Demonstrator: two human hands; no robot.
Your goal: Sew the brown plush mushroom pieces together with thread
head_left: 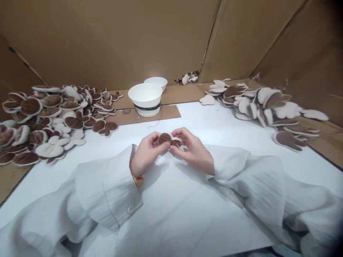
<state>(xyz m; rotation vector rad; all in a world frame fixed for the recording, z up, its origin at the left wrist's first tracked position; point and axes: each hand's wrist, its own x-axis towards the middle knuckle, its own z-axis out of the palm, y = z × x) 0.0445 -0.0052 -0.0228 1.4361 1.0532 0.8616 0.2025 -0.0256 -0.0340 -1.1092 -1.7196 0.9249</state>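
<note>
A small brown plush piece with a white edge [164, 138] is held up over the white table, between both hands. My left hand [148, 151] grips its left side, with the thumb across the front. At its right side, the fingers and thumb of my right hand [193, 150] pinch the smaller lobes. The hands are close together, near the middle of the view. Whether a needle or thread is between the fingers is too small to tell.
Brown and white plush pieces [50, 110] are heaped at the left, and flatter ones [254, 101] at the right. A white bowl with dark thread around it [145, 96] stands before another bowl [158, 81]. Cardboard walls [112, 43] rise behind.
</note>
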